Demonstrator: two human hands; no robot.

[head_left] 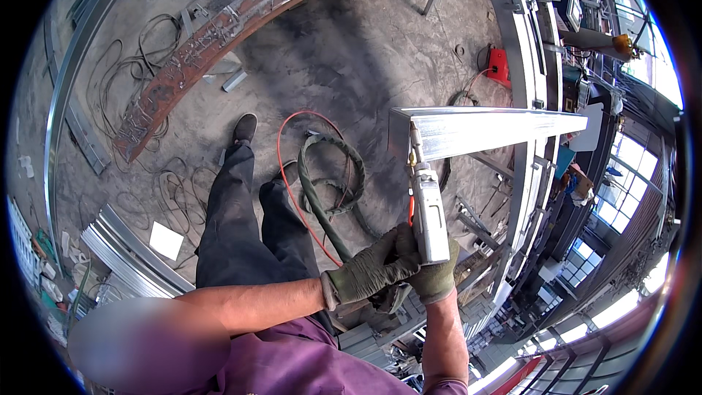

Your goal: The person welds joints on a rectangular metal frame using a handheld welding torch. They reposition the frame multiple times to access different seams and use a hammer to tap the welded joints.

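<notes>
A silver handheld welding gun point(430, 212) with a long, thin brass-coloured nozzle points away from me. My gloved right hand point(437, 274) is closed round its rear part from below, partly hidden by the body. The gloved left hand point(376, 269) reaches across from the left, its fingers curled against the gun's side next to the other hand. At the far end, the nozzle tip lies by the near left corner of a shiny rectangular metal tube point(497, 132); whether they touch I cannot tell. Below the hands, a dark green sleeved hose point(333, 230) loops on the floor beside a thin red cable point(287, 168).
A rusty curved steel beam point(183, 66) spans the floor at the far left. Loose cables point(175, 194) and a white square plate point(167, 240) lie near my legs. Metal rails point(532, 66) run along the right, with a red box point(499, 67) beside them. Stacked metal profiles point(121, 241) lie at left.
</notes>
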